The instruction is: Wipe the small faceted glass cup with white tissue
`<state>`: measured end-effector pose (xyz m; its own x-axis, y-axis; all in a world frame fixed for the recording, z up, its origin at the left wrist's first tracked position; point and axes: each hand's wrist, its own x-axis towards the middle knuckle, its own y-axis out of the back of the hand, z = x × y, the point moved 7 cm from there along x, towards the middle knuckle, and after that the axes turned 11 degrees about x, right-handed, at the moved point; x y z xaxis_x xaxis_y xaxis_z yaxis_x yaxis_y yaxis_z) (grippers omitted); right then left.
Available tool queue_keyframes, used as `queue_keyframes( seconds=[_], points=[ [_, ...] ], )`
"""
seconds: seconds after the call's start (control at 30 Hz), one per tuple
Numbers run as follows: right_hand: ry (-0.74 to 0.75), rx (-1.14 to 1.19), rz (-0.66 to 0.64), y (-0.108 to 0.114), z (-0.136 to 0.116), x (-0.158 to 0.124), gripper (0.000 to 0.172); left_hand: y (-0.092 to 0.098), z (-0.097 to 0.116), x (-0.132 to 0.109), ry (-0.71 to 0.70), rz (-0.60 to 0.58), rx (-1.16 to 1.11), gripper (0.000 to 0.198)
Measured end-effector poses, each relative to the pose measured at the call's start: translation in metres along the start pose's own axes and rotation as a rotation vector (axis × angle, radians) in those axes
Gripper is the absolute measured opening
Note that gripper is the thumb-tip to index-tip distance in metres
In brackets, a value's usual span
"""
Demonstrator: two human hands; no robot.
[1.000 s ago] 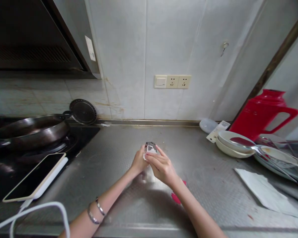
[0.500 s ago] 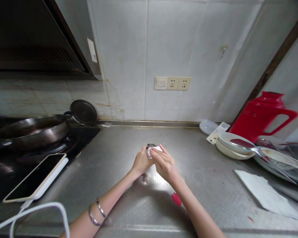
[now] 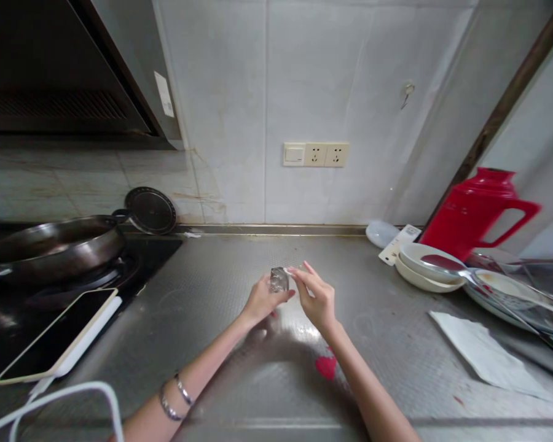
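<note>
My left hand (image 3: 260, 302) is closed around a small, shiny, greyish see-through block (image 3: 279, 280), held above the steel counter (image 3: 212, 368). Its thumb lies along the near side of the block. At the block's upper right edge, my right hand (image 3: 317, 298) pinches a small white piece (image 3: 289, 272), too little of which shows to name its material. Below my right wrist, a red heart-like shape (image 3: 325, 365) shows on the counter. Two silver bangles (image 3: 169, 402) circle my left forearm.
On the left, a frying pan (image 3: 69, 248) sits on the black stove, near a phone (image 3: 58, 334) with a white cable. To the right are a red thermos jug (image 3: 477, 215), stacked bowls (image 3: 424, 279), plates and a folded white paper (image 3: 488, 356).
The fingers of my right hand have drawn back to the right, uncovering more of the see-through block in my left hand. Less of the white piece shows. The view has shifted slightly.
</note>
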<state>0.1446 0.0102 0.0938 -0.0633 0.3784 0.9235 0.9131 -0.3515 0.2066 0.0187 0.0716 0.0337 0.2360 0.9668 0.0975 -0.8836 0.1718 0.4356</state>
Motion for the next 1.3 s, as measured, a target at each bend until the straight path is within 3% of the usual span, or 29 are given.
queue_keyframes(
  seconds=[0.33, 0.5, 0.6, 0.73, 0.9, 1.07, 1.17, 1.3],
  points=[
    [0.091, 0.102, -0.138, -0.011, -0.009, -0.001, 0.037, -0.006, -0.012, 0.003, 0.039, -0.07, -0.107, 0.044],
    [-0.006, 0.168, -0.14, -0.01, -0.007, 0.001, 0.028, 0.0, -0.014, 0.006, 0.072, -0.039, -0.127, 0.046],
    [-0.213, 0.143, -0.034, 0.001, 0.008, 0.002, 0.019, 0.003, -0.009, 0.004, 0.032, -0.001, -0.051, 0.052],
    [-0.465, 0.045, 0.149, 0.017, 0.028, -0.002, 0.026, 0.002, -0.003, -0.001, -0.041, 0.054, 0.053, 0.063],
    [-0.592, 0.085, 0.16, 0.012, 0.041, -0.006, 0.032, -0.009, -0.004, -0.003, -0.132, 0.018, 0.089, 0.071],
    [-0.628, -0.006, 0.315, 0.025, 0.052, -0.012, 0.038, -0.009, -0.01, -0.001, -0.149, 0.019, 0.084, 0.073],
    [-0.651, 0.102, 0.191, 0.011, 0.055, -0.012, 0.036, -0.01, -0.008, -0.003, -0.143, 0.03, 0.093, 0.072],
    [-0.75, 0.46, -0.02, -0.019, 0.052, -0.015, 0.033, -0.006, -0.004, -0.005, -0.087, 0.076, 0.098, 0.069]
  ],
)
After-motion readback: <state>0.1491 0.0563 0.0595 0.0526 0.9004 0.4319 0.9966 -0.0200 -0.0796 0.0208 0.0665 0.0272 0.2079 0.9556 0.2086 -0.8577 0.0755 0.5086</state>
